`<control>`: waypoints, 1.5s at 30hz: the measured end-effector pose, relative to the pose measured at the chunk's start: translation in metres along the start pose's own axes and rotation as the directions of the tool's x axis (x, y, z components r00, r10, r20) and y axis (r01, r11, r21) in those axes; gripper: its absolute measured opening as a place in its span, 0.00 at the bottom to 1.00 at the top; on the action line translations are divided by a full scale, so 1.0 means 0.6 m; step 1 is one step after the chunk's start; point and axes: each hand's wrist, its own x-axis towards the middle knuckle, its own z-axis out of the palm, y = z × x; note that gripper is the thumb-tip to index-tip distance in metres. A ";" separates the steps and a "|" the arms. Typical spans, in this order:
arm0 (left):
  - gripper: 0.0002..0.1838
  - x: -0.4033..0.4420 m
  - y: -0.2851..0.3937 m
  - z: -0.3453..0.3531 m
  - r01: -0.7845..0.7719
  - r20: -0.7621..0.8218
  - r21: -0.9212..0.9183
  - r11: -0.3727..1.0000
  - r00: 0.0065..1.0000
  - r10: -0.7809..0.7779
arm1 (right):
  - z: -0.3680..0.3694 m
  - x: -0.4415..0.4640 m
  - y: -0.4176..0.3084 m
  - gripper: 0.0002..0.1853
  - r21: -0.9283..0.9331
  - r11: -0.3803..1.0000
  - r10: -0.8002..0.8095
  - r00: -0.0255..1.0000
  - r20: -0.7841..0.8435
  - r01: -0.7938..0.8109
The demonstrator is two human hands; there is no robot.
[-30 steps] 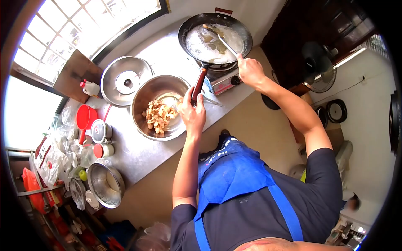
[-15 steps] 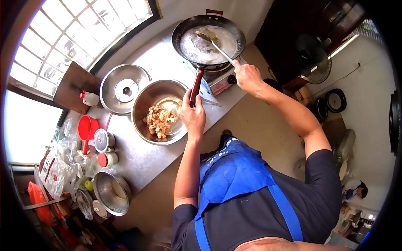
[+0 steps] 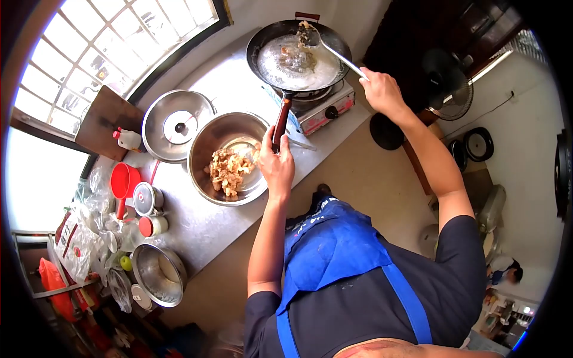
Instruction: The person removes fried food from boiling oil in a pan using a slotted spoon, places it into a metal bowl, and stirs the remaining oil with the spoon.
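Observation:
My left hand (image 3: 277, 164) is wrapped round the brown wooden handle of a dark wok (image 3: 258, 62). White, bubbling liquid fills the wok's middle, and a brownish clump shows in the foam. With my right hand (image 3: 385, 94) I grip the end of a long metal ladle (image 3: 340, 56). Its head is raised near the wok's far rim and carries small pieces of food. Close by my left hand is a steel bowl (image 3: 200, 179), holding light brown battered-looking chunks (image 3: 228, 172).
The wok sits on a portable gas stove (image 3: 328, 110) on a metal counter (image 3: 206, 235). Left of the bowl lie a steel lid (image 3: 156, 131), a red ladle-shaped scoop (image 3: 124, 179), jars, and another steel bowl (image 3: 140, 268). A fan (image 3: 456, 101) stands right; a person (image 3: 504, 270) is far behind.
My right hand has moved right and slightly down, drawing the ladle's head up out of the liquid to the wok's far side with food on it. My left hand stays on the handle.

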 end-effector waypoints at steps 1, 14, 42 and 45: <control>0.20 0.001 -0.006 0.001 0.001 -0.001 0.009 1.000 1.000 -0.001 | 0.008 0.015 0.015 0.17 0.017 1.000 0.005 1.000 -0.002 -0.005; 0.21 0.006 -0.006 -0.006 0.064 0.053 -0.037 0.997 0.997 -0.062 | 0.040 0.067 0.033 0.15 0.305 0.842 0.308 0.860 0.406 -0.445; 0.21 0.009 -0.016 0.000 -0.084 -0.007 0.033 0.996 0.996 0.084 | 0.066 0.019 -0.042 0.12 0.302 0.880 0.229 0.885 0.405 -0.366; 0.20 0.008 -0.016 -0.001 -0.041 0.002 0.025 0.999 0.999 0.041 | 0.082 0.006 -0.037 0.12 0.339 0.913 0.117 0.941 0.317 -0.228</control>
